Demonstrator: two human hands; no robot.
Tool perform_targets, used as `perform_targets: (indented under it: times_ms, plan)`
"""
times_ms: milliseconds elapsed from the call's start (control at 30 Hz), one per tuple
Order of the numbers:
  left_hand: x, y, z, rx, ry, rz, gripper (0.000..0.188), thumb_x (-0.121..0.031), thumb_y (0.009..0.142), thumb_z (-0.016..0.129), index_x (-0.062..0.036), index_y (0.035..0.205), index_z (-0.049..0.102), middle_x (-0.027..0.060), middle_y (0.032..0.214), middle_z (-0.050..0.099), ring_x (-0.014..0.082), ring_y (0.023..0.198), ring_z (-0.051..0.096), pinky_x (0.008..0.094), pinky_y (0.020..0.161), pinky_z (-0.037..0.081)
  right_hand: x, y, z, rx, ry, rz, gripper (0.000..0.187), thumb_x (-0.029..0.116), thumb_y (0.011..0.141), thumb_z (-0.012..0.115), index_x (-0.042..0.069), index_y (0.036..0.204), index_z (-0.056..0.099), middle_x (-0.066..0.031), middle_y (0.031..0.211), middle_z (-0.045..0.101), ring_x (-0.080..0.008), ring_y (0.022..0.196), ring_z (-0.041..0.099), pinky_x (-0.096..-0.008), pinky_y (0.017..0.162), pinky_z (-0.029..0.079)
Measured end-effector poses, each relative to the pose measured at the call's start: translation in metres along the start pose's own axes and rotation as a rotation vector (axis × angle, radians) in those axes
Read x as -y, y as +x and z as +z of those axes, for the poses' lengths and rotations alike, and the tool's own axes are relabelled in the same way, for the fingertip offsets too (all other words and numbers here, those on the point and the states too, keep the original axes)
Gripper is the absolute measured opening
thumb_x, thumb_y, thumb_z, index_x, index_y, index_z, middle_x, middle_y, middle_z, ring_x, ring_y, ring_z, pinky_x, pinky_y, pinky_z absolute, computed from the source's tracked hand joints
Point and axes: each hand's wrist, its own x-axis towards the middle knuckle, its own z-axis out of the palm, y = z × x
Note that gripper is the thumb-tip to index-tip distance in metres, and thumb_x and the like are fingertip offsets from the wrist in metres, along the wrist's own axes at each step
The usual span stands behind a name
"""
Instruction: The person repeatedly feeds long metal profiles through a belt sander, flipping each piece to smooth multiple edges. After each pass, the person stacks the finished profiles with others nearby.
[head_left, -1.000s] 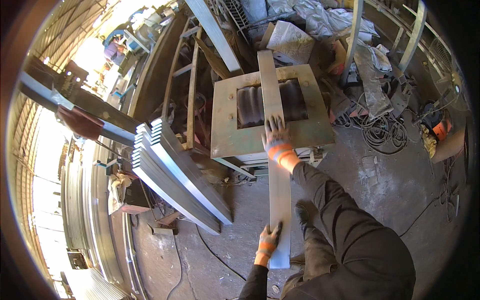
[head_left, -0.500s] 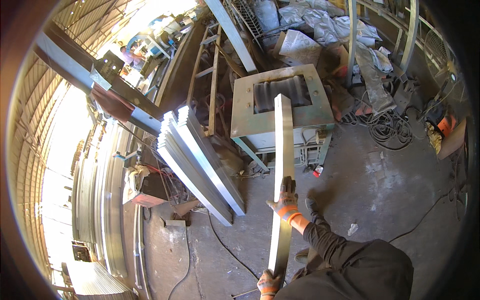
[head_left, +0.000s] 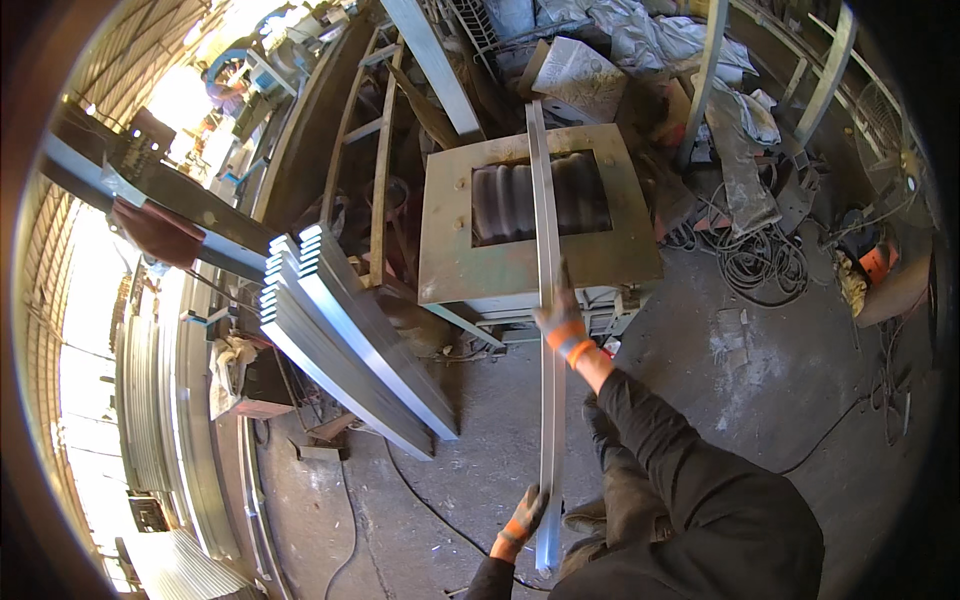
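A long, straight, silver metal bar (head_left: pixel 548 400) runs away from me, its far end over a grey-green machine (head_left: pixel 445 240) with dark ribbed rollers (head_left: pixel 490 205) in its top opening. My left hand (head_left: pixel 522 515), in a grey and orange work glove, is closed around the bar near its close end. Farther up, my right hand (head_left: pixel 566 328) holds the bar from the right, its thumb across to the left side and its fingers lying along it, slightly blurred. Whether the bar touches the machine, I cannot tell.
Several similar silver bars (head_left: pixel 360 350) lean in two rows left of the machine. Longer metal lengths (head_left: pixel 195 420) lie at far left. Black cable coils (head_left: pixel 765 265) rest on the floor to the right, with scrap and silver sheeting (head_left: pixel 650 40) behind. A cable (head_left: pixel 430 490) crosses the floor.
The bar has moved away from me and turned, so its far end now reaches past the machine's opening. Both hands have moved forward with it. The whole view has shifted.
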Motion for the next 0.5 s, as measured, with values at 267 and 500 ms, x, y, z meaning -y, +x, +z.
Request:
perform_targets:
  times_ms: [267,500]
  plan:
    - [-0.160,0.274,-0.012,-0.111,-0.590,-0.048,0.066,-0.071,0.112,0.065,-0.0060,0.126,0.070,0.0115,0.091,0.076,0.0250,0.074,0.074,0.0419,0.070,0.062,-0.030,0.303,0.019,0.129,-0.791,-0.100,0.081,0.026,0.096,0.072,0.000,0.170,0.053,-0.0222,0.187,0.035,-0.0484,0.170,0.036,-0.0585,0.140,0.030]
    - [-0.174,0.309,-0.035,-0.021,-0.652,-0.110,0.069,-0.070,0.112,0.065,-0.0047,0.131,0.069,0.0149,0.096,0.079,0.0288,0.080,0.078,0.0454,0.075,0.066,-0.045,0.326,0.031,0.010,-0.860,-0.169,0.080,0.032,0.098,0.071,0.003,0.170,0.053,-0.0189,0.185,0.038,-0.0456,0.168,0.038,-0.0576,0.140,0.032]
